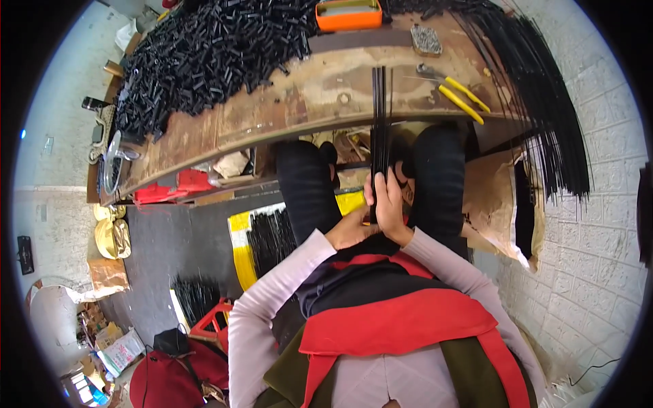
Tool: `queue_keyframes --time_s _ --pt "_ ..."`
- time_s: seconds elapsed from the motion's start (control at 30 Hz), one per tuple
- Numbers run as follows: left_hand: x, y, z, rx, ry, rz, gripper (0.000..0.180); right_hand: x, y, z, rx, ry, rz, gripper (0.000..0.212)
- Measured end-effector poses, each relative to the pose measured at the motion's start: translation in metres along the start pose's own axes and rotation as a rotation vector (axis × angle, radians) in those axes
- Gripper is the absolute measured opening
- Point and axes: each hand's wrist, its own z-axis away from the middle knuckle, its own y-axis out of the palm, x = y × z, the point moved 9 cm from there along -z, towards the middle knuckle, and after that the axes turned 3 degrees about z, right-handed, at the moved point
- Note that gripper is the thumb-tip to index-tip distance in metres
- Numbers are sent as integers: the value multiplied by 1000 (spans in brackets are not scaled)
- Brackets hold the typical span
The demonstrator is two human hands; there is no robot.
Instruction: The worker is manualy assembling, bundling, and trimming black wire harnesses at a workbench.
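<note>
A bundle of thin black rods [379, 129] stands between my hands, pointing away from me, its far end over the table's front edge. My right hand [389, 207] is closed along the bundle's right side. Lower down, my left hand [349, 230] is closed round the near end, with its fingers partly hidden behind the rods and my right hand. Beyond the bundle, to the right, a pair of pliers with yellow handles [462, 102] lies on the wooden table [306, 92].
A heap of short black tubes [211, 58] covers the table's left side. At the back stand an orange tray [348, 19] and a small container of metal bits [426, 41]. Long black rods [551, 102] hang over the right edge. More rods [271, 238] lie in a yellow-and-white sack below.
</note>
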Motion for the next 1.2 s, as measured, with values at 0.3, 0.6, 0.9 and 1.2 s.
queue_keyframes --time_s 0.3,0.6,0.9,1.2 --pt "-151 -74 5 -240 219 4 56 4 8 -16 201 22 -113 20" --pt "-160 -73 -30 -179 289 477 48 191 -37 -82 149 -758 1070 8" --pt "-172 -51 -17 -93 336 475 59 143 -5 -189 342 -734 2045 4" --pt "-177 -45 1 -30 379 441 57 194 5 -178 656 -118 683 10"
